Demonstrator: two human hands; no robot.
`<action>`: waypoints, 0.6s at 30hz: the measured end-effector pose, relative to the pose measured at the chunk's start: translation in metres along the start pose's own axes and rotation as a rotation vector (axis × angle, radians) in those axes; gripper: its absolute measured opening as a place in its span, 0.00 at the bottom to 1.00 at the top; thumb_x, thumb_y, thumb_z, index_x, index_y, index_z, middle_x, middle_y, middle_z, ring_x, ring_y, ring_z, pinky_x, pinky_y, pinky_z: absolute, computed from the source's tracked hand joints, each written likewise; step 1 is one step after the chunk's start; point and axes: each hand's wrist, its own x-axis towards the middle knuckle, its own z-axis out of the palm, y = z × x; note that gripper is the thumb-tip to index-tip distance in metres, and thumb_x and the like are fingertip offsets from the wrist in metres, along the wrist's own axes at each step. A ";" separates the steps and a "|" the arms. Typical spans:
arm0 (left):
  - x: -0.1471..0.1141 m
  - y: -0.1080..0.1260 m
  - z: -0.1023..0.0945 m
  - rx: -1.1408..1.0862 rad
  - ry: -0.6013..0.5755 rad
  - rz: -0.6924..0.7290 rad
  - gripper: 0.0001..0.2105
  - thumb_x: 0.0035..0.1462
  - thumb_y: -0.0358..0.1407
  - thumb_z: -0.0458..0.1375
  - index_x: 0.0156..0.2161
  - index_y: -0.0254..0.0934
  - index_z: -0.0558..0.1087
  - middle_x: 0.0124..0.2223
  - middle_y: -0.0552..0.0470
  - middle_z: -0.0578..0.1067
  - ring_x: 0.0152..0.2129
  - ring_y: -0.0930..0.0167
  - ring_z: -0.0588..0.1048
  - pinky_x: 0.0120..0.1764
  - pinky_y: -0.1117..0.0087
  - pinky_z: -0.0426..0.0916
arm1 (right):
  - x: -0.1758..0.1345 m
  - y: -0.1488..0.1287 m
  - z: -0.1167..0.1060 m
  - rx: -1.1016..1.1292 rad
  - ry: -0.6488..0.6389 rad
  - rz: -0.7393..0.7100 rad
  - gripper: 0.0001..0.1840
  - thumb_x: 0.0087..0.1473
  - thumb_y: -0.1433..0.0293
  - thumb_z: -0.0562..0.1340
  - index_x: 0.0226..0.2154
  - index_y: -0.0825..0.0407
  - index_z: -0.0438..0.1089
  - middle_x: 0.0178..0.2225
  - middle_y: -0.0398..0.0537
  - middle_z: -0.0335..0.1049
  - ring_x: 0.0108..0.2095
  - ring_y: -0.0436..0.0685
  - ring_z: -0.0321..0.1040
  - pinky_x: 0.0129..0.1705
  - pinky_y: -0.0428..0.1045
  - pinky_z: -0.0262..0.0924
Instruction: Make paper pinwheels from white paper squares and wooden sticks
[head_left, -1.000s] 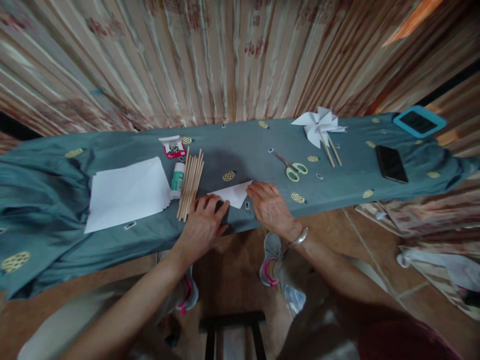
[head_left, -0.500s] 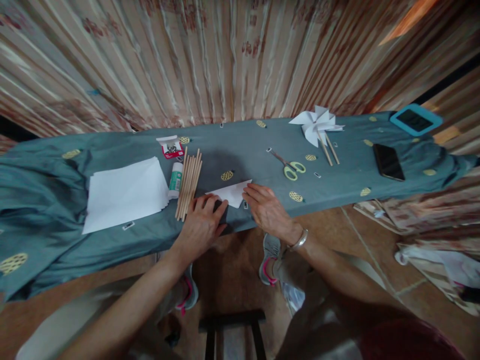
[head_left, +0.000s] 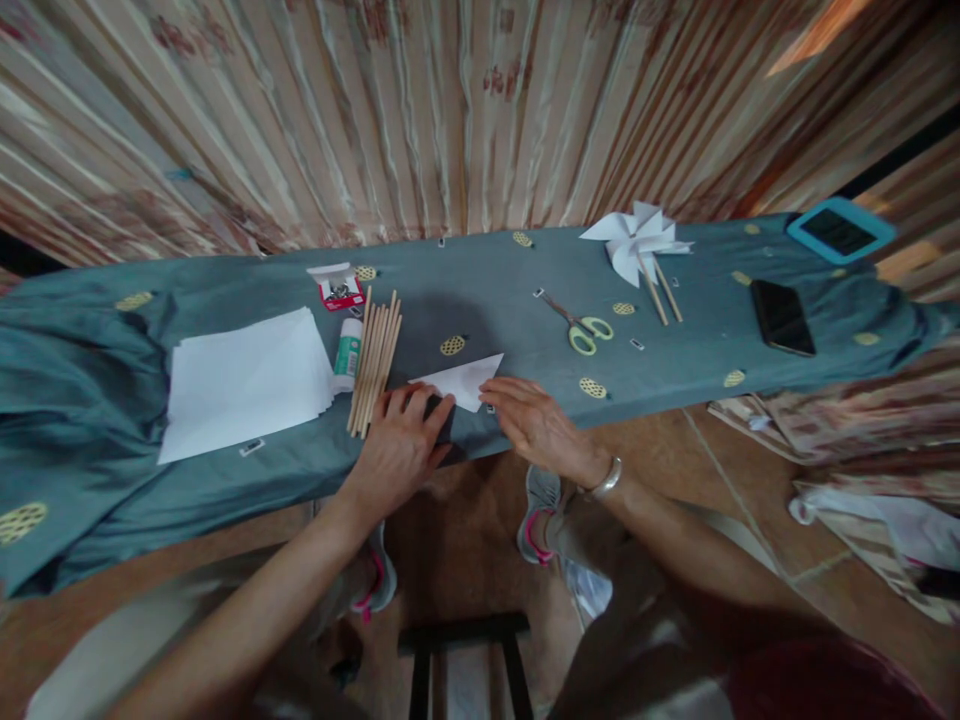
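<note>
A folded sheet of white paper (head_left: 466,382) lies near the table's front edge, its pointed end toward the upper right. My left hand (head_left: 405,428) holds its left end down, fingers bent over it and thumb apart; that end is partly hidden. At the lower right edge of the paper is my right hand (head_left: 536,425), its fingers stretched out and close together, nothing visibly gripped. Wooden sticks (head_left: 375,365) lie in a bundle just left of my left hand. Beside them is a glue stick (head_left: 347,355).
On the cloth-covered table (head_left: 517,315) lie a paper stack (head_left: 247,385), an open red box of small metal pieces (head_left: 341,290), scissors (head_left: 577,325), paper pinwheels on sticks (head_left: 637,245), a phone (head_left: 781,317) and a blue-framed device (head_left: 841,231). A curtain (head_left: 420,120) hangs behind.
My right hand's fingers have slid slightly down and back from the paper's pointed tip, leaving more of it in sight. My left hand stays on the left end.
</note>
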 end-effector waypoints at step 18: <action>-0.009 0.005 0.006 -0.018 0.018 0.044 0.25 0.54 0.32 0.62 0.58 0.45 0.66 0.60 0.35 0.63 0.59 0.48 0.61 0.55 0.44 0.60 | 0.004 0.008 0.002 0.067 0.045 0.053 0.18 0.59 0.78 0.52 0.49 0.56 0.70 0.51 0.57 0.72 0.54 0.59 0.66 0.57 0.59 0.61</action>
